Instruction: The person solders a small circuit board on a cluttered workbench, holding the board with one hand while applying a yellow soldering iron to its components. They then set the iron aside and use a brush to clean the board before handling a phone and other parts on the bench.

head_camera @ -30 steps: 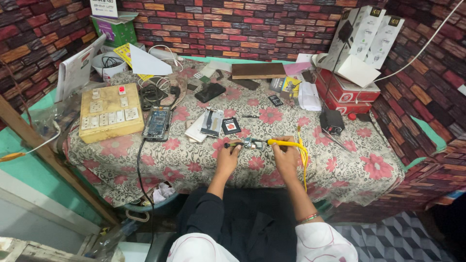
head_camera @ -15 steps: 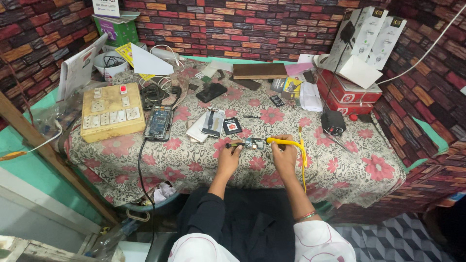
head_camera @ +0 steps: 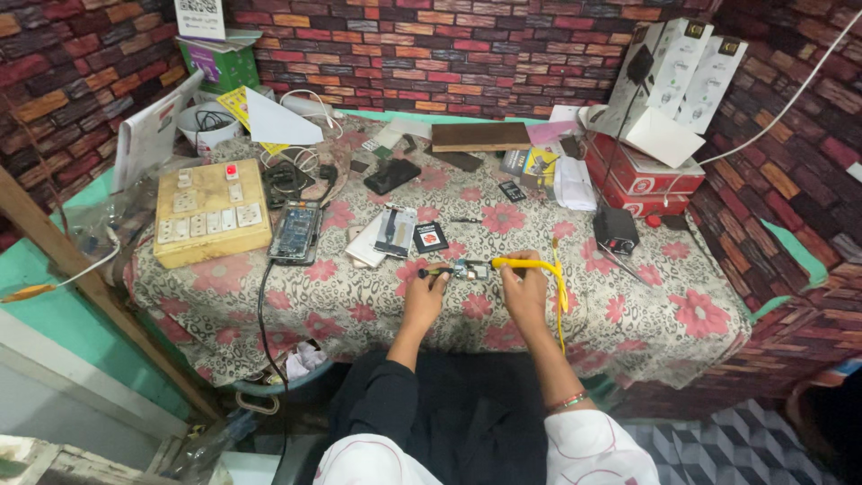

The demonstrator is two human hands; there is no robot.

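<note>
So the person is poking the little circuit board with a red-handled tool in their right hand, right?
Not quite. The head view shows the tool in the right hand has a yellow handle, not red. The rest holds: its tip meets the little circuit board, with the left hand beside it.

tablecloth (head_camera: 377, 305) grey, red floral | tool handle (head_camera: 525, 264) yellow | switchboard (head_camera: 211, 211) tan

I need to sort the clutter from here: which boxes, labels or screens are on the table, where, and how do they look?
White boxes: far right corner, tall, stacked leaning.
Red boxes: beneath them, flat, with white marks.
Green box: far left by the wall, purple patch.
White sign: above it, black square pattern.
Small black card: centre, red and white mark.
Phone: left of centre, back opened.
</note>
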